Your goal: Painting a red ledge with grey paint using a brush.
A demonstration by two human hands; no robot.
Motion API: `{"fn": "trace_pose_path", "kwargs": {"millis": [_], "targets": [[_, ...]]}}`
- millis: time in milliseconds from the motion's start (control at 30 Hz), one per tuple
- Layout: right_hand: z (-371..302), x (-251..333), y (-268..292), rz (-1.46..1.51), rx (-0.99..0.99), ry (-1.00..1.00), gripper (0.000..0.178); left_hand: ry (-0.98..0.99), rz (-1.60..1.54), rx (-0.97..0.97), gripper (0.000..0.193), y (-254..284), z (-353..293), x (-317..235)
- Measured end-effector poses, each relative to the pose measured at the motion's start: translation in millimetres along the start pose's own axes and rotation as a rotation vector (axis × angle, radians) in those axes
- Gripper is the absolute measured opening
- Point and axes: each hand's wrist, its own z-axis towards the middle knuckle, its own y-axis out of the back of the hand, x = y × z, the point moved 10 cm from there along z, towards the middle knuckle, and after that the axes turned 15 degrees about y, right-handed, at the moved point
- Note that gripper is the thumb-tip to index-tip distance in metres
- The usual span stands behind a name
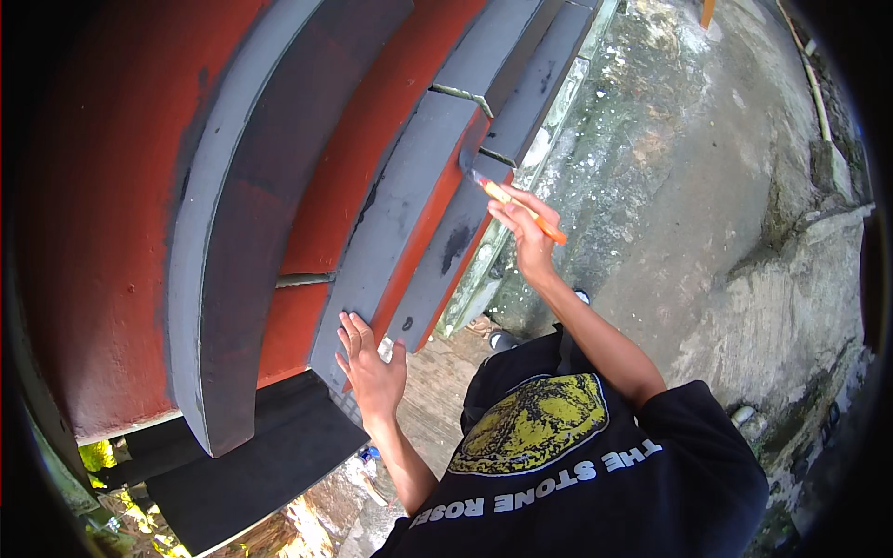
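My right hand (526, 228) is closed round the orange and yellow handle of a paintbrush (510, 201). The brush's bristles touch the red side face of a stepped ledge (395, 200), where dark grey paint shows near the tip. Grey covers the ledge's top, while a red strip runs along its side. My left hand (370, 365) lies with fingers spread on the near end of this grey top and holds nothing. Below it, a lower grey step (437, 256) carries dark patches and a red outer edge.
A red wall (121, 186) with a curved grey moulding (209, 242) rises at the left. Below the wall lies a black panel (251, 465). Paint-spattered concrete ground (651, 205) stretches to the right, and a thin pipe (811, 79) runs along its far right side.
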Motion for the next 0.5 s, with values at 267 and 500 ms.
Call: {"fn": "trace_pose_path", "kwargs": {"millis": [267,500], "targets": [[43.1,18.1,20.9,0.089,-0.174,0.091,0.031,-0.004,-0.019,-0.009,0.082,0.5,-0.7,0.7],[-2.4,-8.7,23.1,0.089,-0.033,-0.162,0.031,0.017,-0.018,0.005,0.082,-1.4,-0.1,4.1]]}}
